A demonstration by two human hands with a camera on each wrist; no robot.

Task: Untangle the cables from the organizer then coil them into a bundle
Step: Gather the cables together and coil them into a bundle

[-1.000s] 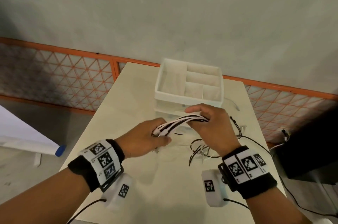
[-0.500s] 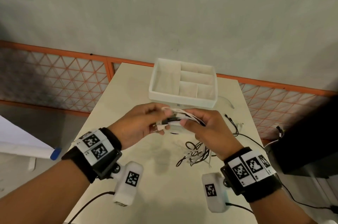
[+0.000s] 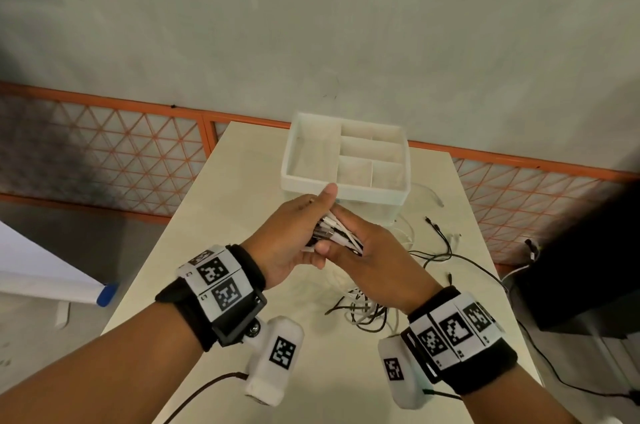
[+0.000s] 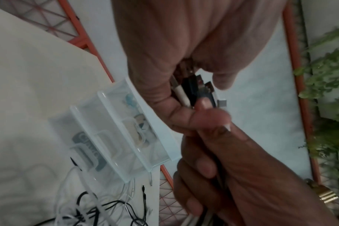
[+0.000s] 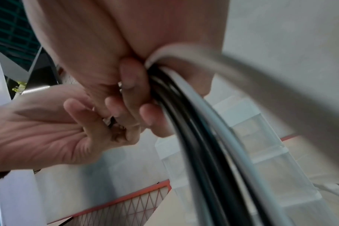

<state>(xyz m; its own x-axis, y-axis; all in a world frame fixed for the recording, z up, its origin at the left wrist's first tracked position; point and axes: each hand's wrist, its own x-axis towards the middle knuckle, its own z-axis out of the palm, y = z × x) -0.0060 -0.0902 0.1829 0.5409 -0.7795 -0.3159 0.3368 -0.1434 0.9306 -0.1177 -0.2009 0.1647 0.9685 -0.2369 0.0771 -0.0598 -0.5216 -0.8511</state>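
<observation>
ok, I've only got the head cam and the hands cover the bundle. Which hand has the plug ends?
Observer: The left hand. Its wrist cam shows it pinching the plug ends, black and white ones side by side.
Operator: And the right?
Observer: The right hand has its fingers curled round the cables. Black and white strands run together down out of the grip.
Operator: Anything in the organizer?
Observer: The organizer has clear drawers under the top tray. The left wrist cam shows white items inside, possibly cable.

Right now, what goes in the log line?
left hand: holds cable ends | right hand: grips cable bundle | organizer: behind | coiling unfinished
</observation>
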